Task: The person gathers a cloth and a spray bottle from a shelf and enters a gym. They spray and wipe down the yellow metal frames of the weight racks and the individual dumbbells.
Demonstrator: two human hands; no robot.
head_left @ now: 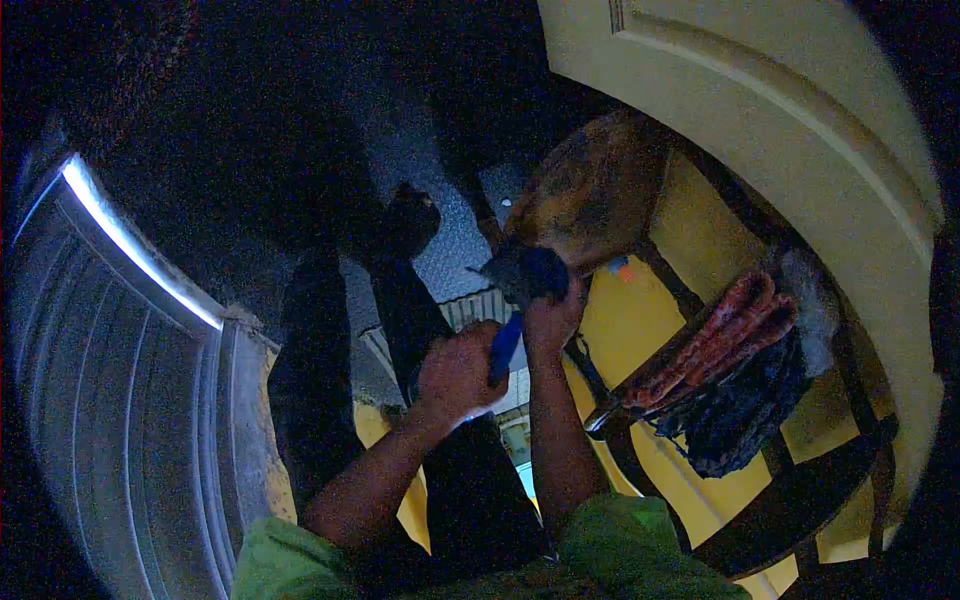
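Gripping blue tool (pixel 507 345): left hand (pixel 455 375), right hand (pixel 552 320); no writing legible.

Two hands, left hand (pixel 457 373) and right hand (pixel 552 318), one blue-handled tool (pixel 506 345), one brown round object (pixel 592 190), one cream door (pixel 800 120), one bundle of reddish rope (pixel 715 340)

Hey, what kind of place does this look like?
Probably a garage or workshop, dimly lit: a ribbed grey metal roll-up door, yellow walls with a cream panelled door, and a bundle of orange cords and dark fabric hung up.
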